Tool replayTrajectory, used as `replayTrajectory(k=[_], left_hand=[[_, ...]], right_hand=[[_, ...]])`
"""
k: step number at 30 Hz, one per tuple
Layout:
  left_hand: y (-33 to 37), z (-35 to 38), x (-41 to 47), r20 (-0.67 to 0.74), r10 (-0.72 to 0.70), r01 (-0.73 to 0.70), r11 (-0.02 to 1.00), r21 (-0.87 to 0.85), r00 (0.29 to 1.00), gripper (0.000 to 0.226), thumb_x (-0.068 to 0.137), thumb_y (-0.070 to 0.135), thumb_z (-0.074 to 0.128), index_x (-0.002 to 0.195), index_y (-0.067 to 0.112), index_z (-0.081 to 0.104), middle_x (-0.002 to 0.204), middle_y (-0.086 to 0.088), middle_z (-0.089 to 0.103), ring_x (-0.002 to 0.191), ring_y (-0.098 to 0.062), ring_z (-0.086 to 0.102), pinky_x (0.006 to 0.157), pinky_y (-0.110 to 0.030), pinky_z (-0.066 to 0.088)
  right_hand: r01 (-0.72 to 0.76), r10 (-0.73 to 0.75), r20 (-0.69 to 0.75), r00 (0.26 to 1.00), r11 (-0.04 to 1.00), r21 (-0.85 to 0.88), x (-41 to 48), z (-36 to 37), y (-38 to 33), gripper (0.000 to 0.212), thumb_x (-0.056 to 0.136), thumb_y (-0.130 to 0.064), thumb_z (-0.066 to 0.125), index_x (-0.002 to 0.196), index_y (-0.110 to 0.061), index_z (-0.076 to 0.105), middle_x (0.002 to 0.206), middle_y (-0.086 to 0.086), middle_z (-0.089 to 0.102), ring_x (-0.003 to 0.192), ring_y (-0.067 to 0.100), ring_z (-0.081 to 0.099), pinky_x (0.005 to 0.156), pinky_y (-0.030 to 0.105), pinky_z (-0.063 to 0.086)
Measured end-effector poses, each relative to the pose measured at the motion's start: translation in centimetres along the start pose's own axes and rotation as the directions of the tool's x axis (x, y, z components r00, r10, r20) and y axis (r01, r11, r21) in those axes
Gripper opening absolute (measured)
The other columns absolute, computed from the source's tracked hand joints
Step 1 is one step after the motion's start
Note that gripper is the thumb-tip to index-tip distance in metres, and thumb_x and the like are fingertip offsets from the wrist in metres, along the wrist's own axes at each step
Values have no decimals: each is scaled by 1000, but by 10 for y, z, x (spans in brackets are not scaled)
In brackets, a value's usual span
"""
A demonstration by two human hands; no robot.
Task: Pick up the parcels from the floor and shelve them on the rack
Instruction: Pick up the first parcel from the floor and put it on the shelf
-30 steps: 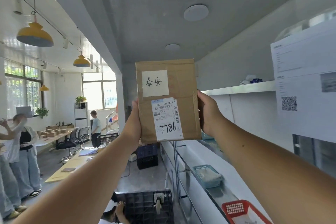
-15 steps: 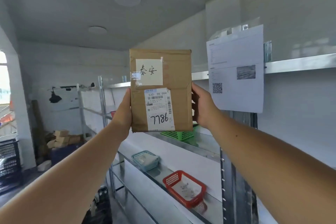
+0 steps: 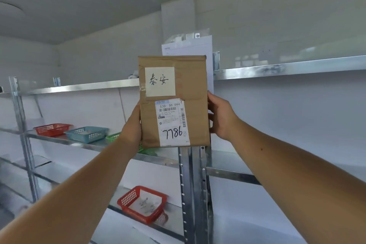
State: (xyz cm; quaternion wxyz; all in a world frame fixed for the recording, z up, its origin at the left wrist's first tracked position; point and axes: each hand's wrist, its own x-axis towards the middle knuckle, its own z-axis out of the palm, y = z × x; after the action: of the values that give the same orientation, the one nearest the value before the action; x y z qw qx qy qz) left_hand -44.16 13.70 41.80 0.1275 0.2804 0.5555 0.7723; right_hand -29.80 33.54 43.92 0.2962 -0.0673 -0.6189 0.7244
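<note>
I hold a brown cardboard parcel (image 3: 194, 85) upright at arm's length, its face turned to me. It carries a white handwritten label and a shipping label marked 7786. My left hand (image 3: 131, 128) grips its lower left edge, and my right hand (image 3: 220, 118) grips its right edge. Behind it stands the metal rack (image 3: 193, 184), whose upright post lies directly under the parcel. The parcel hangs in front of the rack's upper shelf (image 3: 287, 68), not resting on any shelf.
On the middle shelf at left sit a red basket (image 3: 52, 129), a blue basket (image 3: 87, 133) and a green basket (image 3: 113, 136) partly hidden by my left arm. Another red basket (image 3: 141, 203) lies on the lower shelf. A white printed sheet (image 3: 188, 47) hangs on the post behind the parcel.
My view has swung right from the open room to face the rack squarely. Both hands have kept hold of the parcel, which stays upright in front of me.
</note>
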Motion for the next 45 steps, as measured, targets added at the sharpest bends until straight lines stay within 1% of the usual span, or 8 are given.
replayTrajectory(k=[5,10,16,21,25,34,41,45], left_hand=[[-13,28,-11,46,-12,12,1000,0,999,58,104,67,46,136,29,76,131,-2,80,125,-29,74,118,-53,50],[-17,63,-36,31,-18,18,1000,-10,999,54,105,64,45,128,29,79,122,-1,83,122,-29,75,114,-50,53],[-20,122,-79,84,-26,26,1000,-5,996,56,105,65,45,134,29,76,128,-2,81,123,-29,75,117,-53,50],[-25,180,-114,110,-41,46,998,-42,993,52,104,66,47,119,31,82,119,0,84,114,-27,79,98,-43,62],[-30,230,-143,176,-83,97,993,-69,981,55,103,68,47,129,31,79,128,-4,81,124,-32,74,117,-56,50],[-41,355,-218,305,-98,116,993,-40,947,58,105,69,42,133,34,76,127,-1,81,123,-29,75,118,-55,50],[-44,445,-275,395,-135,156,988,-20,909,53,105,68,41,126,37,79,120,3,84,119,-27,76,117,-53,51],[-47,495,-310,464,-157,182,983,-11,872,55,105,68,41,130,34,77,122,1,83,121,-28,75,118,-54,50]], right_hand=[[-14,14,-6,1000,1000,-21,-21,-35,-7,33,83,-65,67,92,-37,82,118,-7,73,114,22,65,85,50,56],[-16,15,-12,1000,999,-38,-52,-67,-21,39,77,-68,69,96,-37,82,112,-11,75,113,20,66,83,48,56],[-17,14,-64,998,999,-39,-105,-121,-43,40,77,-70,69,96,-37,82,119,-9,75,115,20,68,84,50,57],[-14,9,-127,992,999,-40,-155,-172,-67,37,82,-67,68,95,-36,82,120,-8,76,115,21,68,88,52,57],[-5,-9,-191,982,998,-69,-196,-215,-89,43,82,-67,67,105,-34,82,124,-7,75,118,23,68,95,59,54],[3,-53,-351,935,990,-141,-298,-316,-144,39,85,-66,64,98,-33,81,100,-12,80,109,23,71,96,59,55],[5,-90,-424,901,980,-199,-381,-394,-188,38,90,-62,65,106,-31,81,89,-9,80,91,23,73,73,49,62],[13,-110,-476,873,979,-204,-426,-435,-204,40,91,-61,64,108,-29,81,92,-8,80,90,22,75,74,50,63]])
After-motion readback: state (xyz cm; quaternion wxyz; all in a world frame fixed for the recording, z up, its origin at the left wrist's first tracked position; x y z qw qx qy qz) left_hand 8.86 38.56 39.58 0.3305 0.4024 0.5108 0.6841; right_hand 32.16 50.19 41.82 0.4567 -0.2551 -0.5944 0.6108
